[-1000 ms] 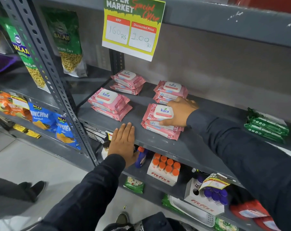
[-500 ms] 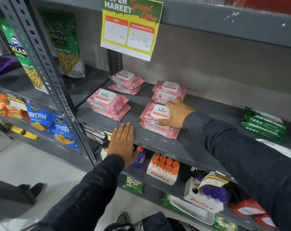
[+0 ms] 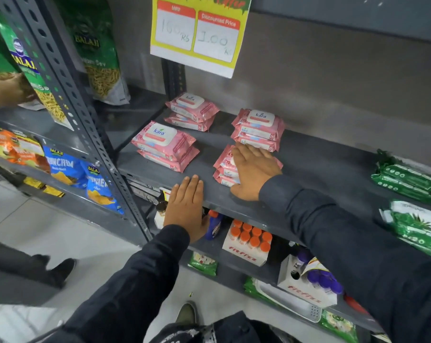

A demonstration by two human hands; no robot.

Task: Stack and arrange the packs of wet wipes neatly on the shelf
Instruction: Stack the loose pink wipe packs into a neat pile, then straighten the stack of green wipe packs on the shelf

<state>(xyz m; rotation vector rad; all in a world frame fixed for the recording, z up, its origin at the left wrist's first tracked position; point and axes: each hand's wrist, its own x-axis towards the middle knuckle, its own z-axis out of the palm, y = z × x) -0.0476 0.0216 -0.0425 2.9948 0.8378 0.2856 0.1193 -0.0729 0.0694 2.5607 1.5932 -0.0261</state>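
Note:
Four low stacks of pink Kara wet wipe packs lie on the grey shelf (image 3: 320, 174): back left (image 3: 192, 111), front left (image 3: 165, 144), back right (image 3: 259, 129) and front right (image 3: 224, 167). My right hand (image 3: 254, 169) lies over the top of the front right stack, fingers reaching its far edge and thumb hooked at its near edge, hiding most of the top pack. My left hand (image 3: 184, 206) rests flat on the shelf's front lip, fingers together, holding nothing.
Green wipe packs (image 3: 407, 177) sit at the shelf's right end. A yellow price sign (image 3: 197, 35) hangs above. A perforated upright post (image 3: 85, 115) borders the left, with snack bags beyond and another person's hand (image 3: 9, 90). Fitfizz boxes (image 3: 249, 246) fill the lower shelf.
My right hand slid from the stack's right side to lie across its top. My left hand stayed on the shelf lip. Another person's hand appeared at the far left.

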